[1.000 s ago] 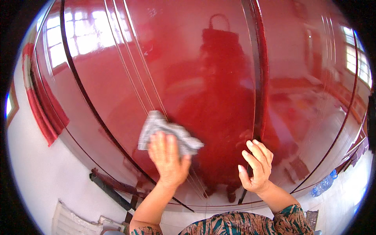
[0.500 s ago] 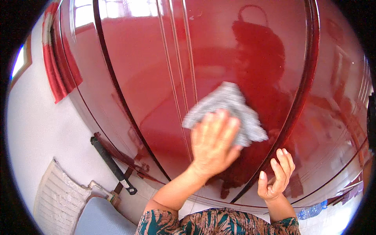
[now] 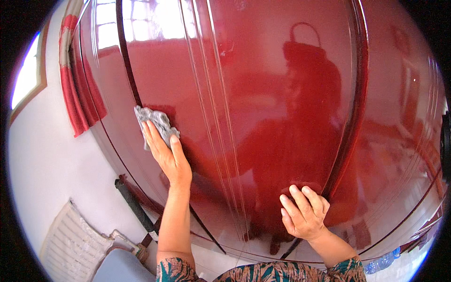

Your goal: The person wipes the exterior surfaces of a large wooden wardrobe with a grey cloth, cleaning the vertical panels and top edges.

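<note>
One cloth (image 3: 162,121): on cabinet (image 3: 263,70), beneath left hand (image 3: 172,163), fingers flat, together.
Right hand (image 3: 305,218): fingers bent, slightly apart.
Bottle (image 3: 381,263): contents unclear.

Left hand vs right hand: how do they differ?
Load: the left hand is on a crumpled grey cloth against the glossy red panel; the right hand holds nothing visible.
Fingers: the left hand's are nearly straight, the right hand's bent.
Place: the left hand sits higher in view than the right hand.
Shared: both are bare.
</note>
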{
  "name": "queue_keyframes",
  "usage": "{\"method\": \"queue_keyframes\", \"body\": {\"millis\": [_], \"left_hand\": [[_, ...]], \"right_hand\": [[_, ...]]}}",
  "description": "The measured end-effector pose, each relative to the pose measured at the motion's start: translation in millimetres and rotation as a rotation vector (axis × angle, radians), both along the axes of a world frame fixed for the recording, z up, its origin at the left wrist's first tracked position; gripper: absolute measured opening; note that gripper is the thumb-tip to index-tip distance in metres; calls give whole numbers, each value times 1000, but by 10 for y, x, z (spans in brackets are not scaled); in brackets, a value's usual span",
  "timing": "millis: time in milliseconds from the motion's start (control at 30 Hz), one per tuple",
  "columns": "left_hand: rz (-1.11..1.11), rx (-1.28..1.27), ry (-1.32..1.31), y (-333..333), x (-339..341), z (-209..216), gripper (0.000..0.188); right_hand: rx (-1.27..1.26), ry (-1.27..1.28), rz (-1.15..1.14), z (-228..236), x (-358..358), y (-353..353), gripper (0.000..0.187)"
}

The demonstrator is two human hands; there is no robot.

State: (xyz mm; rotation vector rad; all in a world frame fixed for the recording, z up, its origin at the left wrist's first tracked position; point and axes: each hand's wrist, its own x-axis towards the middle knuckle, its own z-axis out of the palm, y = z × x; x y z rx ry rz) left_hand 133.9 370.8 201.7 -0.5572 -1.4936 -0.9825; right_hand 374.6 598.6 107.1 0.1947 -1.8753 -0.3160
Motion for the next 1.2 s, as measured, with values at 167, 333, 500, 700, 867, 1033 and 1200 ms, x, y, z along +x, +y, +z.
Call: {"method": "queue_keyframes", "body": {"millis": [167,333,500,700,867,1033,1200], "left_hand": [[42,-185,145,288,284,508,60],[-45,-531,252,788,959,545,77],[-149,-721,454,1115,1337,805,69],[-94,-608,644,1316,1299,1516,65],[29,-278,689,1170,866,2295,58],[139,-73,483,610,90,2746,64],[177,159,107,187,-326,2615,69]], "right_hand": [[-31,39,-16,43,-33,-63,29],[-32,32,3,-3,-28,-28,29],[9,8,-6,-45,24,16,34],[-34,11,-16,-87,16,-33,29],[-34,3,-19,-130,57,-10,33],[-21,-4,13,-176,10,-7,28],[-2,38,26,-110,-20,21,28]]}}
